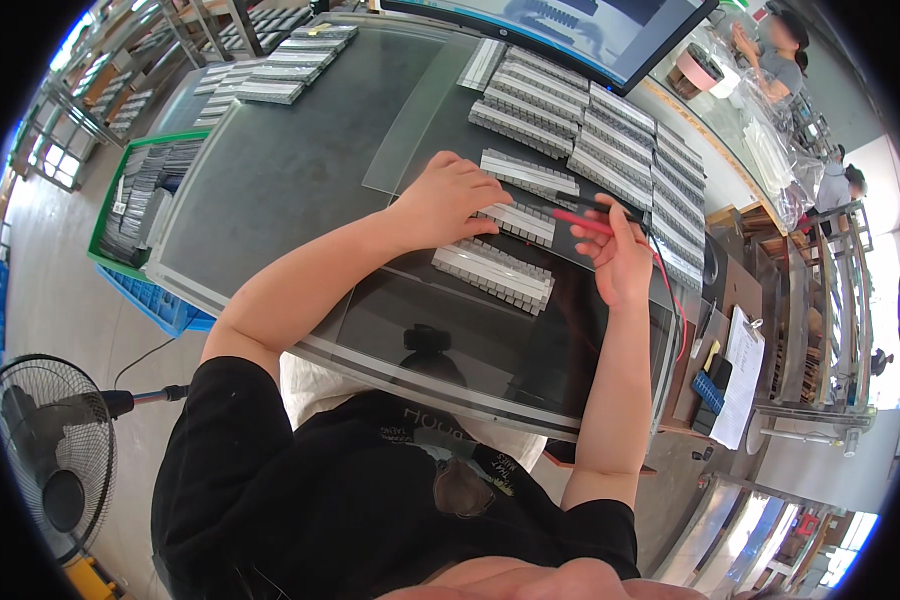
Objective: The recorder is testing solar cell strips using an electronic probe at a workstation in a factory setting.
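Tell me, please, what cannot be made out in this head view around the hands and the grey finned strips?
- Probe tips: the red probe and black probe in the right hand are too thin to show contact.
- Strip under the left hand: its near end is covered by the fingers.
- Monitor: cut off by the top edge.
- Strip fins: too small to count.

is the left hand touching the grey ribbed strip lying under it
Touching: in the head view the left hand rests flat on the grey ribbed strip, no gap between them.
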Tool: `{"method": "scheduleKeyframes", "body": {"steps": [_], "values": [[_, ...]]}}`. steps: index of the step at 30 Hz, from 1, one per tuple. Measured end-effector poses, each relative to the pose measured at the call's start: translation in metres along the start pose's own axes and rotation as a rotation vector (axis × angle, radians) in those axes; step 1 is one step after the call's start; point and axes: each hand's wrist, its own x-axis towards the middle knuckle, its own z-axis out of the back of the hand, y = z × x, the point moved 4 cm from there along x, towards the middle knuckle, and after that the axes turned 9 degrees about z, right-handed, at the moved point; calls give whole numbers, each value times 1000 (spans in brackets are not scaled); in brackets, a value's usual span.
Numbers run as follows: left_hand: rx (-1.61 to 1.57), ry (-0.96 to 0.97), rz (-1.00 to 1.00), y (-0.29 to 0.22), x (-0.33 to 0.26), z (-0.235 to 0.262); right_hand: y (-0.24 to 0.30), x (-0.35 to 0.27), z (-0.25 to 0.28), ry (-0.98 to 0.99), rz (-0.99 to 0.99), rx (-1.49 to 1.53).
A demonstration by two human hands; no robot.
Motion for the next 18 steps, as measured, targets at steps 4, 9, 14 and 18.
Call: {"method": "scheduleKeyframes", "body": {"steps": [4,9,14,18], "values": [[-8,-31,-5,0,1,1,5,1,3,-38,77,-20],[-11,-16,-16,-1,0,1,4,-3,-2,64,-21,-211],[5,4,-24,-3,0,1,6,-5,-5,66,-44,-251],[9,-2,-32,-2,0,1,5,-5,-5,85,-54,-254]]}}
